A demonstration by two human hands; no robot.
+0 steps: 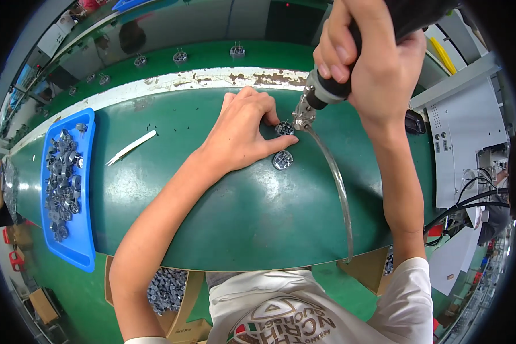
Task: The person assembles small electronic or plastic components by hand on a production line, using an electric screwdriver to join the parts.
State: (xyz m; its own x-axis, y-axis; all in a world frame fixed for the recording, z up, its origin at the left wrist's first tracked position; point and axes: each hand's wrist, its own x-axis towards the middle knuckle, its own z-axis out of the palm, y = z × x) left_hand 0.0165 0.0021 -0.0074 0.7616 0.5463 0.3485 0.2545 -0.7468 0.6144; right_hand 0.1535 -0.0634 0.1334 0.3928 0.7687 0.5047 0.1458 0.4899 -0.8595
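My right hand is wrapped round the dark body of a power screwdriver, which slants down to the left. From its metal nose a see-through tube curves to the bench's near edge. That nose reaches a small round dark part, pinched between the thumb and fingers of my left hand. Whether the bit touches the part is hidden. Just below my left thumb lies a second round part, its inner side facing up.
A blue tray heaped with similar parts stands at the left. White tweezers and tiny dark screws lie near it. Behind a worn white ledge, several parts stand spaced along a green strip. A grey metal box with cables is at the right.
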